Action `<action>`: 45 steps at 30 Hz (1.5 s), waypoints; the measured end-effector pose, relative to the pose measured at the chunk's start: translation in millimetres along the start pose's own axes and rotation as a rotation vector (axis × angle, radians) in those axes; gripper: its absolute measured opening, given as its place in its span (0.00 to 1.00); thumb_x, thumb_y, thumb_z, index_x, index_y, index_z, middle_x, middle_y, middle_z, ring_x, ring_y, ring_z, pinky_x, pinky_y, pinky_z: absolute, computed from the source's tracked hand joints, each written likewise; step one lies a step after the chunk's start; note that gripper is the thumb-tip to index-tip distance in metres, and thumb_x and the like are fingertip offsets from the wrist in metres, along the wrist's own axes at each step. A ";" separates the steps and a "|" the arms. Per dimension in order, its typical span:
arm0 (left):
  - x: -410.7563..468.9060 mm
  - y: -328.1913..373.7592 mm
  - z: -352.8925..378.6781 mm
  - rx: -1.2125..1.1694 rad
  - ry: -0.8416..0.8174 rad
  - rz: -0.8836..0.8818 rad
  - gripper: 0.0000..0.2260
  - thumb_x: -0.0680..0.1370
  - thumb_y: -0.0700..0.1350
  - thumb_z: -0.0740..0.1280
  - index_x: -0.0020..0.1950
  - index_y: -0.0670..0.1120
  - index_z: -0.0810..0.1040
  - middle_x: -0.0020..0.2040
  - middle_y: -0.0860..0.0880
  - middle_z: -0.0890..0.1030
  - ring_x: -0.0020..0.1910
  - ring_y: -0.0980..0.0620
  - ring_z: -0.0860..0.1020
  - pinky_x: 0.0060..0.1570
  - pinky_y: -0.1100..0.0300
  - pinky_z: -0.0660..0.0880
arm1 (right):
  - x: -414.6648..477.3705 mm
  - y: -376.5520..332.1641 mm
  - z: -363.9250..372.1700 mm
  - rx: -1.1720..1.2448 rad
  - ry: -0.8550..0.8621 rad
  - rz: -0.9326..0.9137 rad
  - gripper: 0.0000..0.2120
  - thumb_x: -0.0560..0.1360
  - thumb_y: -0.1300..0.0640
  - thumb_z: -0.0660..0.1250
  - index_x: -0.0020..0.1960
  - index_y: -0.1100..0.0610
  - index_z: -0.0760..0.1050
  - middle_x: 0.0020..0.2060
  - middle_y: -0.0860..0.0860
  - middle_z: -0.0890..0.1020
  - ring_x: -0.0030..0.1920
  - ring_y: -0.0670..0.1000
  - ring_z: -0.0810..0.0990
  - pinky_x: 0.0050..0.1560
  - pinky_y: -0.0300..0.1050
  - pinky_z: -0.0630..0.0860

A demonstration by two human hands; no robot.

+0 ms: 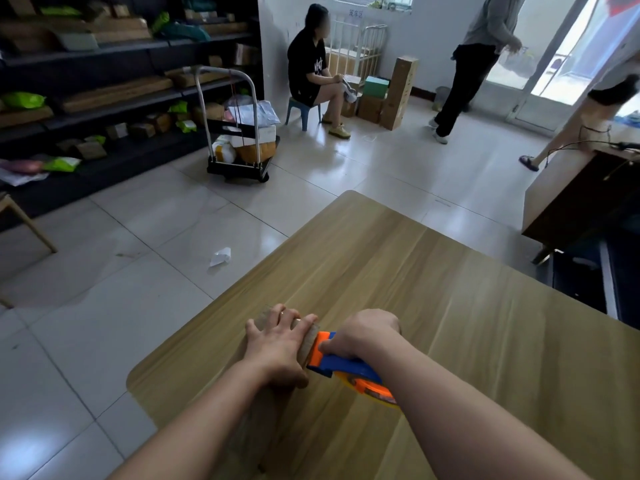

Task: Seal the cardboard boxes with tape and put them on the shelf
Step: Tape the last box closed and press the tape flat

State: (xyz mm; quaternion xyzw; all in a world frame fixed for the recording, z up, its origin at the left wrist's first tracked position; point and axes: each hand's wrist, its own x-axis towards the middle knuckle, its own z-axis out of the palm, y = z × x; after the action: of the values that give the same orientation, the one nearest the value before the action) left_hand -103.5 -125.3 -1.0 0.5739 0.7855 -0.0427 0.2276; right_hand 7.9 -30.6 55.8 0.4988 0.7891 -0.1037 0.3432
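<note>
Pressing my left hand [277,344] flat, fingers straight, on the small box [309,341] near the table's [450,306] left edge, I grip the tape gun [343,367] in my right hand [363,330], its nose touching the box. An uneven pull could skid the light box toward that edge or leave the seam crooked.

Left hand [277,344] pressed flat, right hand [362,336] gripping.
</note>
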 end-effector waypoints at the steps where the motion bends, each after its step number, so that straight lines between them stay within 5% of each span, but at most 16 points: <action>1: -0.5 0.2 -1.1 0.001 -0.001 0.001 0.48 0.66 0.58 0.73 0.76 0.61 0.45 0.76 0.51 0.51 0.76 0.45 0.41 0.68 0.31 0.47 | -0.8 -0.4 0.1 -0.005 0.016 -0.002 0.25 0.73 0.33 0.60 0.51 0.55 0.76 0.46 0.53 0.79 0.47 0.55 0.78 0.54 0.50 0.77; 7: -1.5 -0.7 -0.2 0.009 0.001 0.002 0.48 0.66 0.58 0.72 0.76 0.61 0.45 0.76 0.52 0.50 0.77 0.46 0.41 0.68 0.31 0.46 | -3.4 -12.7 32.2 -0.146 0.128 -0.019 0.22 0.77 0.44 0.65 0.63 0.57 0.76 0.59 0.54 0.79 0.59 0.56 0.78 0.57 0.52 0.77; 15: 1.1 -3.5 1.7 -0.008 0.016 0.001 0.44 0.67 0.60 0.70 0.76 0.62 0.47 0.76 0.53 0.51 0.77 0.47 0.42 0.69 0.32 0.48 | 16.5 19.5 58.4 0.047 0.143 0.072 0.34 0.73 0.27 0.57 0.60 0.54 0.78 0.56 0.51 0.81 0.56 0.54 0.79 0.49 0.46 0.73; 25: 5.5 -14.1 -4.2 -0.176 0.113 -0.042 0.41 0.65 0.57 0.70 0.74 0.63 0.55 0.72 0.54 0.59 0.74 0.50 0.49 0.68 0.38 0.57 | 25.0 86.5 82.8 0.215 0.192 0.227 0.31 0.71 0.25 0.58 0.56 0.51 0.75 0.50 0.48 0.80 0.53 0.50 0.80 0.43 0.41 0.69; 37: 8.0 -24.2 4.9 -0.968 0.067 0.021 0.41 0.53 0.59 0.72 0.65 0.71 0.63 0.58 0.63 0.64 0.64 0.50 0.62 0.65 0.45 0.67 | 48.0 110.2 110.3 0.259 0.228 0.255 0.25 0.73 0.32 0.65 0.56 0.52 0.77 0.49 0.47 0.81 0.52 0.50 0.81 0.41 0.42 0.71; 45: 11.0 -39.0 13.1 -1.306 -0.015 0.020 0.39 0.54 0.47 0.77 0.61 0.71 0.71 0.66 0.50 0.65 0.62 0.40 0.72 0.57 0.42 0.77 | 55.0 107.1 117.7 0.234 0.248 0.212 0.24 0.72 0.34 0.67 0.55 0.53 0.78 0.50 0.49 0.82 0.52 0.51 0.81 0.42 0.42 0.74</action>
State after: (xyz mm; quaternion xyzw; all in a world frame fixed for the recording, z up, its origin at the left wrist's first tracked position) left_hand -138.1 -133.1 -24.7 0.3246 0.6430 0.4412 0.5353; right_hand 136.6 0.7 -48.0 0.6245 0.7510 -0.0957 0.1921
